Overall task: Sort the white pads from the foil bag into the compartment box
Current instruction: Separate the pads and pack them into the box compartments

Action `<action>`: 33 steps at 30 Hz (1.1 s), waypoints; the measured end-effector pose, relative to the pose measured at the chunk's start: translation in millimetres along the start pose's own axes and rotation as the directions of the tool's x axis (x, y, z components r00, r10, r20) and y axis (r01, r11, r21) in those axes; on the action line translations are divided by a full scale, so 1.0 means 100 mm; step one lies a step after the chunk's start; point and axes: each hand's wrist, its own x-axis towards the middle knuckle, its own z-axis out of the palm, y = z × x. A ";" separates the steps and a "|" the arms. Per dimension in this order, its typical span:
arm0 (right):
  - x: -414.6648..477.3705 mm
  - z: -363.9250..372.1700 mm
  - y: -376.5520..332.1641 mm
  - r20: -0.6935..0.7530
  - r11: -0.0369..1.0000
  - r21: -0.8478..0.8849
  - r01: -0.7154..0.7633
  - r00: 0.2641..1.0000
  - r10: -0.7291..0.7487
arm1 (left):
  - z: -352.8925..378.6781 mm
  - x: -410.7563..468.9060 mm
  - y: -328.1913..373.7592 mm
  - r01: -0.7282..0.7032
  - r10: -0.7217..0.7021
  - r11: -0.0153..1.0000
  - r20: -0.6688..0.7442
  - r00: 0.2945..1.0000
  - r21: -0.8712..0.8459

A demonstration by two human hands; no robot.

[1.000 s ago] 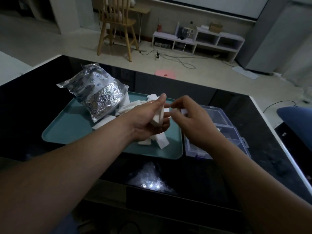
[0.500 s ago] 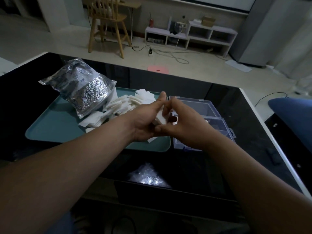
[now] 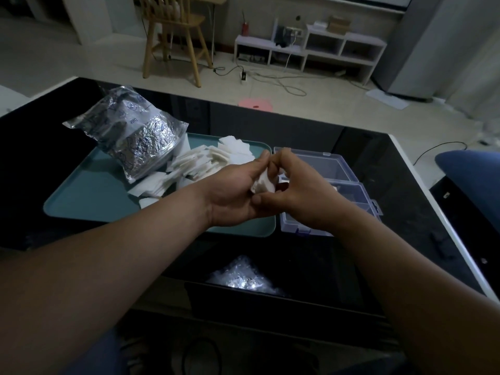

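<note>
Two hands meet at mid-frame, above the seam where tray and box sit side by side. Left hand (image 3: 232,193) comes in from 8 o'clock with its fingers curled round a small stack (image 3: 263,182) of white pads. Right hand (image 3: 300,196) closes on the same stack from 4 o'clock, fingers bent over its top and a thumb tip showing just below: a tight pinch, nothing spread. Number of pads in the stack: cannot tell. Teal tray (image 3: 89,201) lies on the black table (image 3: 40,147), left of centre. Foil bag (image 3: 135,133), crumpled and silver, slumps across the tray's 10 o'clock corner, its upper end hanging past the rim. Loose white pads (image 3: 208,163) spill from under the bag toward 3 o'clock in an overlapping heap and reach the tray's far edge. Clear compartment box (image 3: 324,166) stands just beside the tray's right rim at 3 o'clock, partly hidden by the right hand. A pale scrap shows inside it; which compartment, cannot tell. Crinkled clear plastic (image 3: 243,277) catches light at 6 o'clock, near the table's front edge. On the floor beyond the table: wooden chair (image 3: 173,36) at 11 o'clock, low white shelf unit (image 3: 311,47) at 1 o'clock with cables trailing before it, pink round object (image 3: 255,103) at 12 o'clock. Blue rounded shape (image 3: 470,169) at the frame's 3 o'clock edge.
</note>
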 end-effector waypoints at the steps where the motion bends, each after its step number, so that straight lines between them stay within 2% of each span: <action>1: 0.00 0.01 0.00 0.009 1.000 -0.004 -0.002 1.000 0.002 | 0.01 0.00 0.00 -0.003 0.003 1.000 0.000 1.000 -0.002; 7: 0.01 0.02 -0.03 -0.020 1.000 -0.021 0.010 1.000 -0.010 | 0.00 0.00 0.01 -0.004 0.003 0.999 -0.035 0.999 -0.035; 17: -0.02 -0.05 -0.09 -0.018 0.997 -0.079 0.008 1.000 -0.010 | 0.05 0.11 0.01 0.078 -0.078 0.993 -0.003 0.997 -0.087; 21: -0.08 -0.15 -0.04 -0.049 0.998 -0.056 -0.006 0.999 0.003 | 0.17 0.13 0.04 0.051 -0.048 0.993 0.035 0.998 -0.104; 24: -0.14 -0.19 0.00 -0.098 0.998 -0.049 -0.035 0.995 0.030 | 0.21 0.24 0.03 -0.002 -0.010 0.985 -0.067 0.998 -0.174; 26: -0.16 -0.19 0.05 -0.185 0.995 -0.068 -0.077 0.981 0.063 | 0.23 0.35 -0.02 -0.047 0.016 0.980 -0.155 0.988 -0.196; 29: -0.16 -0.16 0.08 -0.308 0.981 -0.156 -0.118 0.949 0.065 | 0.28 0.48 -0.08 -0.083 0.052 0.984 -0.188 0.981 -0.158; 33: -0.17 -0.17 0.10 -0.310 0.972 -0.201 -0.120 0.949 0.053 | 0.32 0.59 -0.07 -0.082 0.050 0.986 -0.215 0.975 -0.142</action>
